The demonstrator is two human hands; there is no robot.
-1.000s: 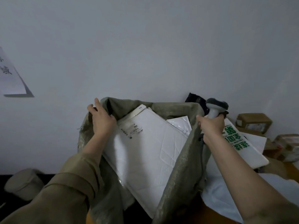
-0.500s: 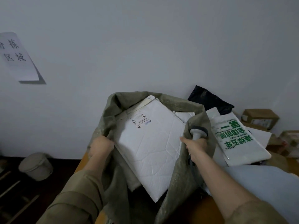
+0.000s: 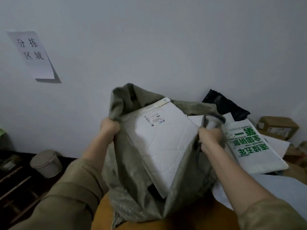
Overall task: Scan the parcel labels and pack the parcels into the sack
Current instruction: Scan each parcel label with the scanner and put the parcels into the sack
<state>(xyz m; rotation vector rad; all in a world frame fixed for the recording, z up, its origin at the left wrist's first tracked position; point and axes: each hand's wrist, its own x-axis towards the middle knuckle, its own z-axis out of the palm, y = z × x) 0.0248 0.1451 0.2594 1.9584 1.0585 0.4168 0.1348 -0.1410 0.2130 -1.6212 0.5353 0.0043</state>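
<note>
A grey-green woven sack [image 3: 132,176] stands open on the table in front of me. A large white padded parcel [image 3: 166,146] with a barcode label [image 3: 153,119] near its top sticks out of the sack's mouth, a second white parcel [image 3: 196,120] behind it. My left hand [image 3: 108,128] grips the sack's left rim in a fist. My right hand [image 3: 210,136] holds the grey barcode scanner [image 3: 213,121] and the sack's right rim together. A white parcel with green print [image 3: 252,146] lies on the table to the right.
Behind the sack to the right lie a black bag [image 3: 227,105] and a cardboard box [image 3: 279,127]. More white sheets and parcels [image 3: 282,188] cover the brown table [image 3: 191,219] at right. A grey bin [image 3: 46,163] stands on the floor at left. A paper sign [image 3: 31,53] hangs on the wall.
Both hands dropped with the sack's rim half a second ago and have since lifted it again. The left hand went from open on the rim to a fist gripping it.
</note>
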